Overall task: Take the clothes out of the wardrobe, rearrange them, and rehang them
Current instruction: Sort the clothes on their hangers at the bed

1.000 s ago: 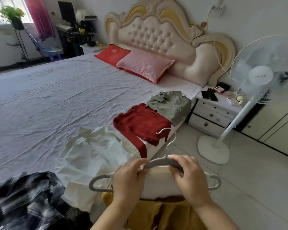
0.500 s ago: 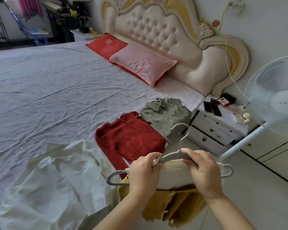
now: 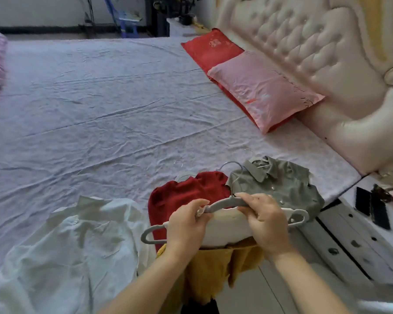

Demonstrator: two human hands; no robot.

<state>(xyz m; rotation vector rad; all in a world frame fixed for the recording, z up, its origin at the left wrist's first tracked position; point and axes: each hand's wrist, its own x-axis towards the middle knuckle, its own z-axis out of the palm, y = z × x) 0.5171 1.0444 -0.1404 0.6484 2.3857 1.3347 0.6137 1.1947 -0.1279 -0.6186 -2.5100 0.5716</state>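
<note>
1. The left hand and right hand are each gripping the grey hanger, one on either side of its hook, with fingers curled over the bar.
2. The hanger is lying left to right with its hook pointing away. Its white-and-mustard top is hanging below, just off the bed's near edge.

Your grey hanger looks matt and velvety. The red top is knitted cloth, the bed sheet creased matt cloth, the headboard glossy, tufted, leather-like.
</note>
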